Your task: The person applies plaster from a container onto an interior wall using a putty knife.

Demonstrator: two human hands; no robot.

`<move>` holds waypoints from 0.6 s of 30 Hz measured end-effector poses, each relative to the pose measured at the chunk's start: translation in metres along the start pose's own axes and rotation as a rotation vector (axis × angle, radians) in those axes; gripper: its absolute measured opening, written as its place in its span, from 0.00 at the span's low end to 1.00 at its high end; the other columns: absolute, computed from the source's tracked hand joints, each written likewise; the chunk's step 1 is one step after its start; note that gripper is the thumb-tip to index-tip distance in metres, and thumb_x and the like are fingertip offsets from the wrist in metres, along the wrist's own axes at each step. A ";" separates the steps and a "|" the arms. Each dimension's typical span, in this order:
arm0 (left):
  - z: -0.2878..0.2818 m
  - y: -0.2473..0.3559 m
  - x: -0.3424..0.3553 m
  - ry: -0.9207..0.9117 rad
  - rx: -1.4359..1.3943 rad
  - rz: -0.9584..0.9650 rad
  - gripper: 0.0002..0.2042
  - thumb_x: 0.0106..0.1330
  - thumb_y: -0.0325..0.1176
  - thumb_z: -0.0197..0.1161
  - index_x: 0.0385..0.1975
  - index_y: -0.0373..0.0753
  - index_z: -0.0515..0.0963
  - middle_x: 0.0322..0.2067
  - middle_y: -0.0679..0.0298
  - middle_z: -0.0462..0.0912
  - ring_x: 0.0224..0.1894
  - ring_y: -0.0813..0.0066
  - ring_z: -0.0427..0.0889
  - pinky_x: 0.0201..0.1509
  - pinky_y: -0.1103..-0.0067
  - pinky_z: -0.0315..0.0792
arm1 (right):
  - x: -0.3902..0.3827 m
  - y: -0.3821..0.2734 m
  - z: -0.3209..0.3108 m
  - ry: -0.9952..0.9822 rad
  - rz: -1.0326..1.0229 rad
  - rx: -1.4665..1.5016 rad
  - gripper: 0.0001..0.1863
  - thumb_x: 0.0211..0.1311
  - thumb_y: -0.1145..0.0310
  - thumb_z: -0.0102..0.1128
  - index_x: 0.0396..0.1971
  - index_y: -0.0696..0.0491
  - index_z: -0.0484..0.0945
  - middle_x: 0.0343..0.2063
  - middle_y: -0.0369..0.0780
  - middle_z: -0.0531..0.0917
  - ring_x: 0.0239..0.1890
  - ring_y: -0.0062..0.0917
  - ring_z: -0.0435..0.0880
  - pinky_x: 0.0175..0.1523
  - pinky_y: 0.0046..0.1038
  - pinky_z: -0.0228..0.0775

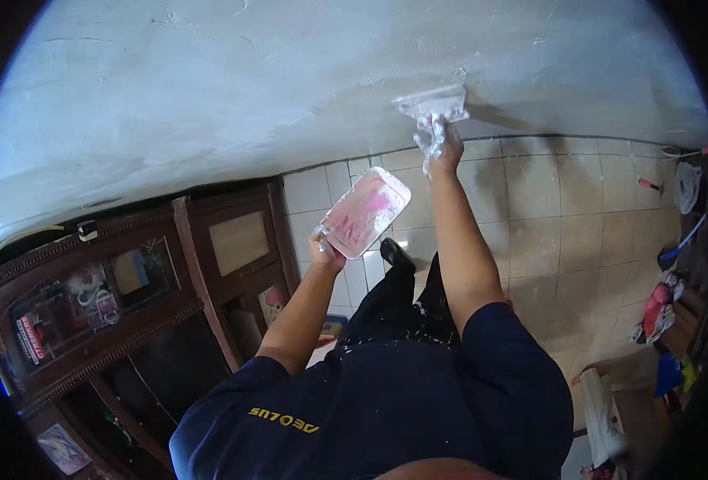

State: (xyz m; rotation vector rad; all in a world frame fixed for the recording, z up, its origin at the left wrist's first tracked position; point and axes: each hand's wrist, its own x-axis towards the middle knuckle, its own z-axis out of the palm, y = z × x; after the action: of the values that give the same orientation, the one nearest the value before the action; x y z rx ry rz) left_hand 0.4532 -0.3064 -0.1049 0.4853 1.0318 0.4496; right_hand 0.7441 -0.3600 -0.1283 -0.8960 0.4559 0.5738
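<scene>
My right hand (440, 146), smeared with white paste, is closed around the handle of a wide plastering trowel (436, 104). The trowel's blade is up against the pale wall (290, 80), whose surface has damp-looking darker patches and small rough spots. Lower and to the left, my left hand (324, 246) grips the near edge of a shallow pink tray (368, 212). White paste coats the tray's rim and smears its inside. That hand also has white paste on its fingers.
A dark wooden cabinet (194, 240) with glass doors stands along the left. Beige tiles (530, 188) cover the floor, with a red-handled tool (650, 185) lying far right. Nearer on the right are a clear plastic bag (688, 188) and a heap of cloths (660, 308).
</scene>
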 end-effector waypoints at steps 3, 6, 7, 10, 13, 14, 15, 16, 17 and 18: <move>0.013 0.002 -0.005 0.016 -0.025 0.019 0.27 0.58 0.44 0.42 0.55 0.32 0.65 0.54 0.51 0.70 0.56 0.55 0.70 0.61 0.64 0.64 | -0.009 0.030 -0.065 -0.012 0.133 -0.093 0.12 0.61 0.65 0.57 0.37 0.58 0.75 0.30 0.36 0.78 0.29 0.21 0.77 0.30 0.24 0.72; 0.013 0.003 -0.009 -0.027 -0.056 0.053 0.27 0.59 0.42 0.42 0.55 0.32 0.65 0.53 0.51 0.70 0.56 0.55 0.70 0.61 0.63 0.64 | -0.053 0.014 -0.089 0.022 0.191 0.004 0.10 0.61 0.65 0.57 0.37 0.57 0.75 0.28 0.35 0.78 0.27 0.21 0.77 0.30 0.24 0.70; 0.017 0.003 -0.012 -0.025 -0.071 0.054 0.27 0.59 0.42 0.42 0.55 0.32 0.65 0.53 0.51 0.70 0.56 0.55 0.70 0.61 0.63 0.64 | -0.070 -0.004 -0.090 0.037 0.196 0.010 0.10 0.61 0.66 0.57 0.37 0.57 0.75 0.27 0.35 0.79 0.26 0.21 0.77 0.29 0.25 0.70; 0.014 0.003 -0.012 0.012 -0.109 0.066 0.25 0.60 0.41 0.41 0.54 0.32 0.66 0.53 0.51 0.70 0.54 0.56 0.71 0.59 0.64 0.67 | -0.098 -0.045 -0.094 -0.141 0.106 -0.130 0.12 0.60 0.68 0.58 0.40 0.60 0.74 0.30 0.38 0.80 0.28 0.21 0.79 0.28 0.20 0.71; 0.013 0.004 -0.012 0.022 0.010 0.099 0.24 0.62 0.41 0.42 0.54 0.32 0.66 0.51 0.53 0.72 0.52 0.58 0.74 0.55 0.65 0.71 | -0.097 -0.082 -0.093 -0.364 -0.191 -0.458 0.16 0.56 0.69 0.62 0.41 0.64 0.76 0.34 0.38 0.80 0.30 0.19 0.77 0.36 0.20 0.69; 0.020 0.009 -0.014 0.004 0.057 0.151 0.22 0.63 0.40 0.43 0.52 0.33 0.67 0.49 0.54 0.74 0.50 0.60 0.75 0.51 0.67 0.73 | -0.100 -0.102 -0.084 -0.454 -0.228 -0.609 0.14 0.56 0.70 0.61 0.39 0.63 0.77 0.32 0.38 0.80 0.30 0.18 0.77 0.37 0.20 0.68; 0.021 0.013 -0.015 -0.038 0.058 0.157 0.21 0.63 0.38 0.44 0.51 0.33 0.68 0.48 0.55 0.74 0.50 0.61 0.75 0.51 0.68 0.73 | -0.106 -0.124 -0.066 -0.541 -0.248 -0.774 0.12 0.56 0.70 0.61 0.37 0.62 0.78 0.31 0.37 0.80 0.31 0.18 0.76 0.38 0.21 0.68; 0.022 0.016 -0.021 -0.089 0.064 0.175 0.20 0.62 0.37 0.45 0.51 0.33 0.69 0.47 0.55 0.75 0.50 0.61 0.76 0.51 0.68 0.73 | -0.117 -0.147 -0.045 -0.690 -0.446 -1.009 0.11 0.56 0.70 0.61 0.35 0.61 0.78 0.30 0.39 0.80 0.30 0.21 0.77 0.37 0.22 0.68; 0.027 0.020 -0.026 -0.115 0.074 0.214 0.19 0.62 0.37 0.46 0.50 0.34 0.69 0.46 0.55 0.75 0.49 0.62 0.76 0.50 0.69 0.73 | -0.132 -0.171 -0.023 -0.841 -0.652 -1.236 0.09 0.56 0.71 0.60 0.34 0.60 0.79 0.28 0.41 0.81 0.29 0.24 0.78 0.36 0.23 0.68; 0.039 0.023 -0.032 -0.148 0.083 0.252 0.18 0.62 0.36 0.46 0.49 0.34 0.69 0.46 0.55 0.75 0.48 0.62 0.76 0.50 0.69 0.74 | -0.157 -0.190 0.003 -0.947 -0.726 -1.261 0.07 0.55 0.72 0.59 0.32 0.60 0.79 0.29 0.46 0.80 0.29 0.33 0.79 0.36 0.27 0.69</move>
State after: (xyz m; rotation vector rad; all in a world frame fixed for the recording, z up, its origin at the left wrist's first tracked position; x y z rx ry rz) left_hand 0.4707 -0.3125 -0.0530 0.7166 0.8518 0.5870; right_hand 0.7466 -0.4937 0.0788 -1.6899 -1.2048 0.4966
